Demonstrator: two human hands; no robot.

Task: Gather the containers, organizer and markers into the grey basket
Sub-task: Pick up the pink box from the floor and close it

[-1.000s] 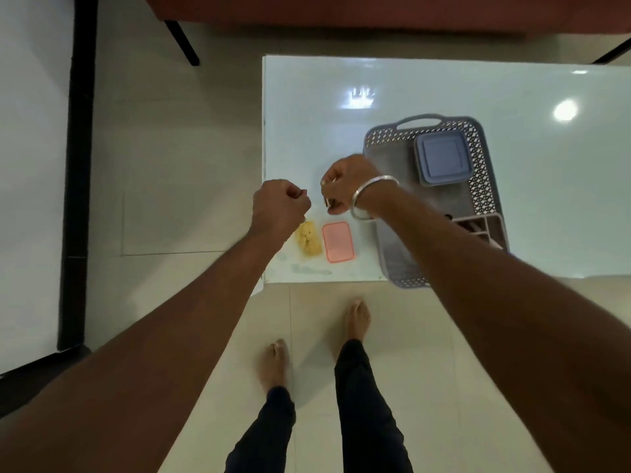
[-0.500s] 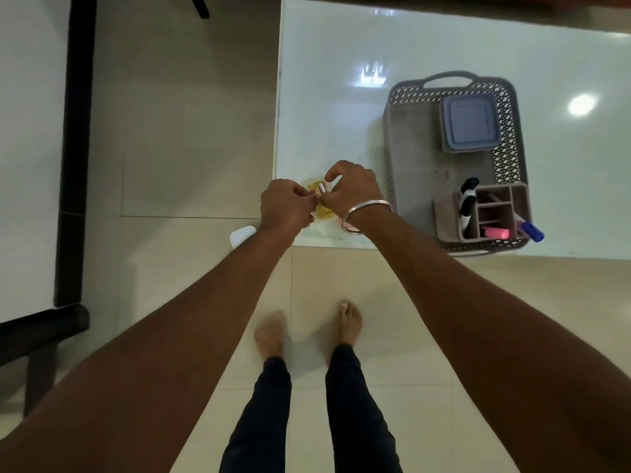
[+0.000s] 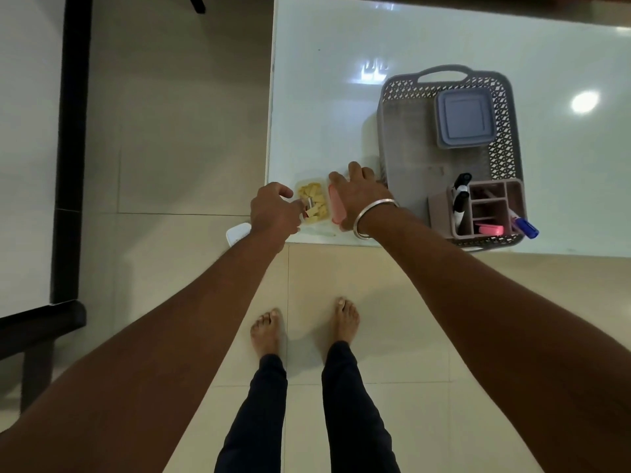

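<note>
Hands have parted: left hand [image 3: 273,209] half-curled, grip empty, beside the open container [image 3: 312,203]; right hand [image 3: 362,196] closes on the pink lid [image 3: 336,208]. Seat it squarely before lifting. Beyond, the grey basket [image 3: 387,138] holds the organizer [image 3: 440,206].

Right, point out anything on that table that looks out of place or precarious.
The open container of yellow pieces sits uncovered near the table's front edge, its pink lid tilted beside it under the right hand. In the grey basket, a blue marker pokes out past the organizer over the rim.
</note>
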